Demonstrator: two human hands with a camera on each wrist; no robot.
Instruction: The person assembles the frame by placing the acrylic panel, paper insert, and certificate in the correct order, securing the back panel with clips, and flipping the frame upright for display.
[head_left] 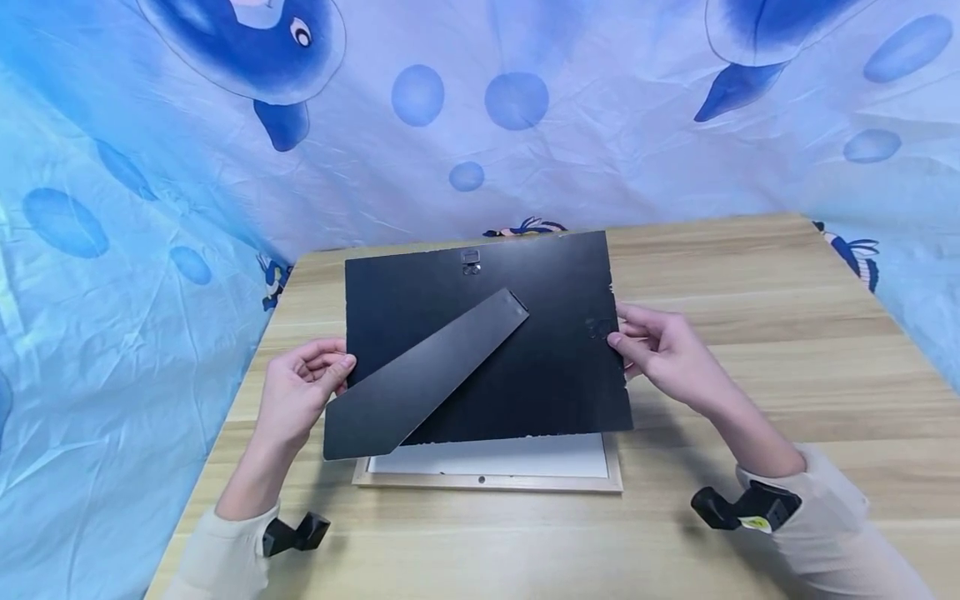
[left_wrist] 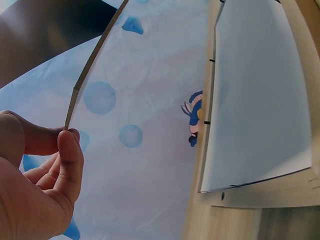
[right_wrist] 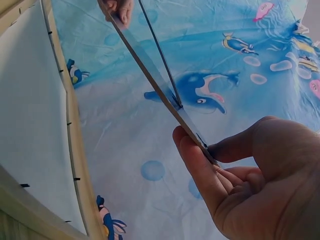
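Observation:
Between my two hands a black picture frame backing board (head_left: 555, 367) is held up, tilted, with its easel leg (head_left: 427, 375) swung out toward the lower left. My left hand (head_left: 300, 383) pinches its left edge between thumb and fingers. At the right edge, my right hand (head_left: 667, 354) pinches the board the same way. Below it on the table lies a light wooden picture frame (head_left: 487, 482), partly hidden by the board. White paper (left_wrist: 260, 100) lies inside the frame, and small dark tabs line the frame's inner edge in both wrist views. The board is apart from the frame.
The wood-grain table (head_left: 750, 333) extends around the frame. A blue sea-animal cloth (head_left: 465, 100) hangs behind it and down the left side. Each wrist carries a small black camera (head_left: 750, 506). A metal hanger (head_left: 471, 262) sits on the board's upper edge.

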